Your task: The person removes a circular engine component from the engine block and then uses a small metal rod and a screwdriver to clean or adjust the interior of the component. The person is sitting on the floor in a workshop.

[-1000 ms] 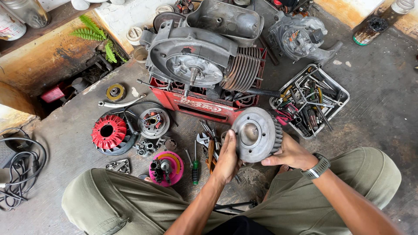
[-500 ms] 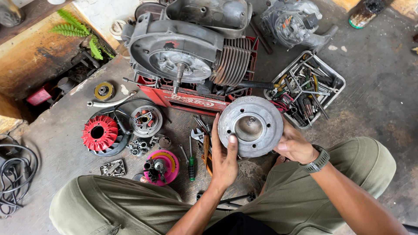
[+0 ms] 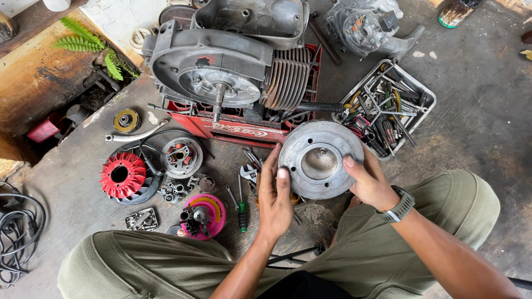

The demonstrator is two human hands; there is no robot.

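Cylinder head (image 3: 320, 160), dome up, gripped at its rim by left hand (image 3: 275, 200) at 8 o'clock and right hand (image 3: 370, 180) at 3 o'clock, above the knees; its underside hidden. Engine (image 3: 221, 72) at 11 o'clock; tool tray (image 3: 424, 97) at 1 o'clock, partly covered.

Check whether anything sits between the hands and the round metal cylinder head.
Nothing visible does. The left hand and right hand grip the cylinder head directly by its rim, bare-fingered, above the tools on the floor.

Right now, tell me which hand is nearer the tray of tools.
Right. The right hand grips the round metal part just below the tool tray; the left hand holds the part's far side.
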